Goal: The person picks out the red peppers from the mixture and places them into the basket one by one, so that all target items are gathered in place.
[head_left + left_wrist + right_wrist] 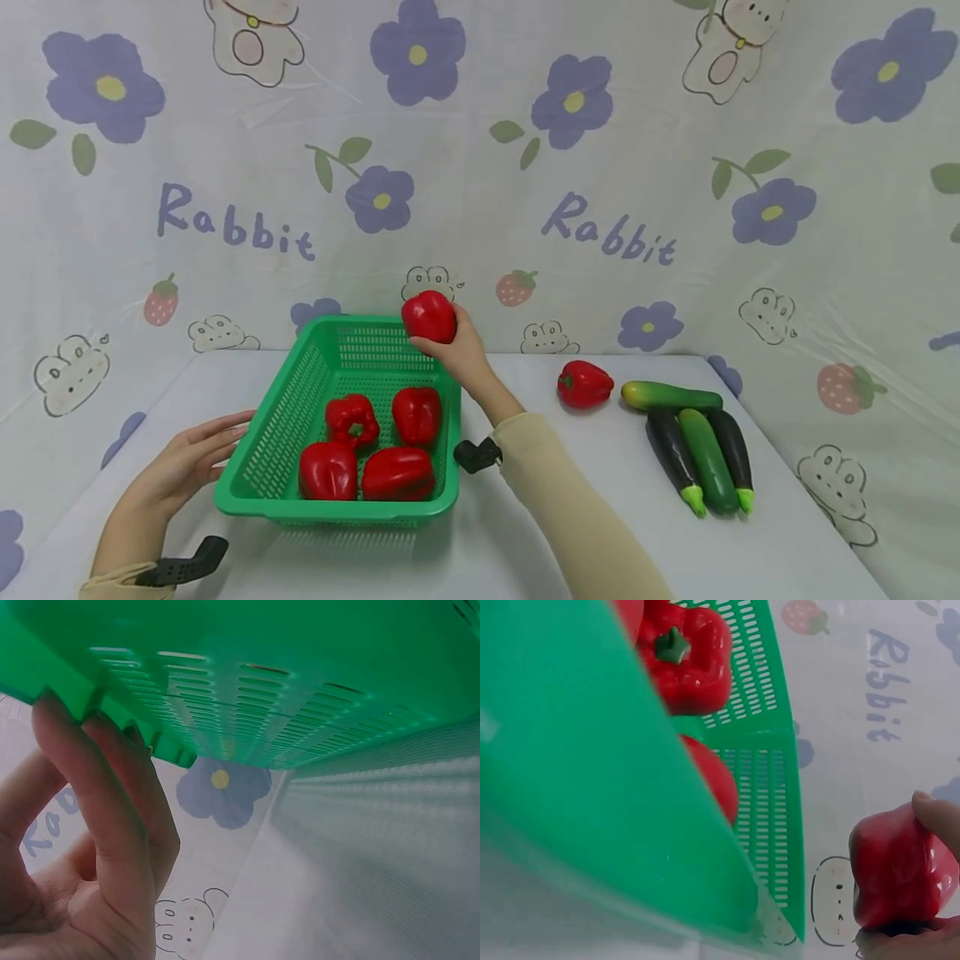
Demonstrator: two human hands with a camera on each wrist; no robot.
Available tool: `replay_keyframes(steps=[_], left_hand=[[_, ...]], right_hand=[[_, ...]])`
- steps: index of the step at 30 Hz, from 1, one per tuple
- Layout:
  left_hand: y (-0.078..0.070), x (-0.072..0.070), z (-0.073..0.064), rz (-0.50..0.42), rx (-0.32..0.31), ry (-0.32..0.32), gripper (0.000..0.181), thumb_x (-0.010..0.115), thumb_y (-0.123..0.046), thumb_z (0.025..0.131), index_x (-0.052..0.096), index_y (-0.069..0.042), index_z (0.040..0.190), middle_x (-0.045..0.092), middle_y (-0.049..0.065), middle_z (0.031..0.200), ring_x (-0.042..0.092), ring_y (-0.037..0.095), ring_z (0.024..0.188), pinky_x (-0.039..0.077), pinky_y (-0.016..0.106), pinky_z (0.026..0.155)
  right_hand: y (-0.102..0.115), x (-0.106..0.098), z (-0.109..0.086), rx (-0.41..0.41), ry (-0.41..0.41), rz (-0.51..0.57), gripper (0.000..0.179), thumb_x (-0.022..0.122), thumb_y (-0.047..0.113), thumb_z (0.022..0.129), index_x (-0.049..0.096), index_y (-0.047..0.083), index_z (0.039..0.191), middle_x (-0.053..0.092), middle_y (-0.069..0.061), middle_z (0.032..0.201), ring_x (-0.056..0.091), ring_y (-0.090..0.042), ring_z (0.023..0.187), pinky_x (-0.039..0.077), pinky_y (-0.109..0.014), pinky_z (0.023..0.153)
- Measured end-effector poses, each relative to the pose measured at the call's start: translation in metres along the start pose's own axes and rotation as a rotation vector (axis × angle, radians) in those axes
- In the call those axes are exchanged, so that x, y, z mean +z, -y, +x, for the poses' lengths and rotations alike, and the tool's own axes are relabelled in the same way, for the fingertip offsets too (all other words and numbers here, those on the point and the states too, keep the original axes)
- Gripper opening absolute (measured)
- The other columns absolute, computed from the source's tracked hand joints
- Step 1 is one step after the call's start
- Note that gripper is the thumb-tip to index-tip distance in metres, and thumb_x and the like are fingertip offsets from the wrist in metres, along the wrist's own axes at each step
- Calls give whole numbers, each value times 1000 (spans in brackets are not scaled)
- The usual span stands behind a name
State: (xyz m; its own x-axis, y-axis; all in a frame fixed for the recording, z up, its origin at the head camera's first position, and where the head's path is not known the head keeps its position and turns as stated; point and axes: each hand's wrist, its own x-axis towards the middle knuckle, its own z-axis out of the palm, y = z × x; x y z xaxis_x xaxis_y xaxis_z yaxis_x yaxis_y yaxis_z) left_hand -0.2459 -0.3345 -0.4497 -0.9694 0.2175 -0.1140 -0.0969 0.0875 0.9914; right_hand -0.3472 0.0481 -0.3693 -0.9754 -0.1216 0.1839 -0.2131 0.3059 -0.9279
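My right hand (463, 350) grips a red bell pepper (429, 317) over the back right rim of the green basket (258, 450). In the right wrist view the thumb and fingers hold that pepper (900, 866) from two sides. Several red bell peppers lie inside the basket, among them one with its green stem showing (690, 660). My left hand (183, 467) is at the basket's left side, its extended fingers touching the rim; the left wrist view shows the fingertips (56, 720) against the green edge.
On the table's right side lies another red bell pepper (585, 385). Beyond it are a yellow-green cucumber-like vegetable (671, 396), a dark green one (707, 461) and two eggplants (672, 450). A patterned cloth (480, 208) hangs behind the white table (525, 533).
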Motion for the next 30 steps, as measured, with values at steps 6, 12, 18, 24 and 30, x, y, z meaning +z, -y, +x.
replay_keyframes(steps=[6,12,18,24,30], left_hand=[[1,-1,-1,6,-3,-13,29,49,-23,103,58,-32,129,64,-27,111,62,-7,103,54,28,83],[1,-1,-1,-21,4,-1,27,48,-21,103,61,-34,124,66,-26,111,63,-6,103,55,28,83],[1,-1,0,-18,0,0,27,49,-22,103,60,-35,124,65,-27,111,63,-6,103,55,28,83],[2,-1,1,-23,-2,1,28,48,-22,103,60,-34,126,65,-26,111,63,-6,103,55,29,83],[2,-1,1,-12,7,1,30,48,-21,103,59,-32,128,65,-26,112,63,-6,104,54,29,83]], right_hand=[[5,5,-2,-8,24,4,82,75,24,85,27,10,150,44,-12,147,45,-33,132,50,-48,99],[10,14,-4,-4,44,5,82,74,24,85,27,10,150,46,-12,145,46,-32,131,50,-47,99],[12,27,-5,13,47,-9,80,74,26,86,29,10,150,47,-12,144,47,-31,130,52,-45,97],[14,35,-8,50,74,-24,79,73,28,86,30,9,150,48,-12,143,48,-30,129,51,-43,98],[12,41,-7,89,73,-45,76,75,26,85,33,8,146,51,-13,139,49,-30,127,54,-41,93]])
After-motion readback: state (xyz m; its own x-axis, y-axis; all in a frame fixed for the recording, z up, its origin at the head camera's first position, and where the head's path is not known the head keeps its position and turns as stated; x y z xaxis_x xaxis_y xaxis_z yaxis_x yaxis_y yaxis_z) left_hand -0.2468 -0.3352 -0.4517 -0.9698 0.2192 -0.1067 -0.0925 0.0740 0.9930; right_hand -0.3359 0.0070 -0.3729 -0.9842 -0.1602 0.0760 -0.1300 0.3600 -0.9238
